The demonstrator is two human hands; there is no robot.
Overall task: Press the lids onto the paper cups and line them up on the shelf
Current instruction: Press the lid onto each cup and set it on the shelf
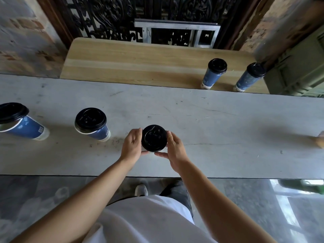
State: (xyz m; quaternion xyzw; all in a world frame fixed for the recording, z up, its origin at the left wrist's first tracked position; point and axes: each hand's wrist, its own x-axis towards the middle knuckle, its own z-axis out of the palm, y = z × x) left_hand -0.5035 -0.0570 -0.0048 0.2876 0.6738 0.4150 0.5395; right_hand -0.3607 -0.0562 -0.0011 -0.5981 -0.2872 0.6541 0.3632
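Left hand (131, 145) and right hand (175, 147) clasp a round black lid (154, 138).

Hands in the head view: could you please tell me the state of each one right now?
Left hand: curled round the black lid, gripping its left rim.
Right hand: curled round the same black lid's right rim.

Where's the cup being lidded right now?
Head view, centre of the grey counter: the cup stands gripped between the left hand and right hand, with two other lidded cups to its left.
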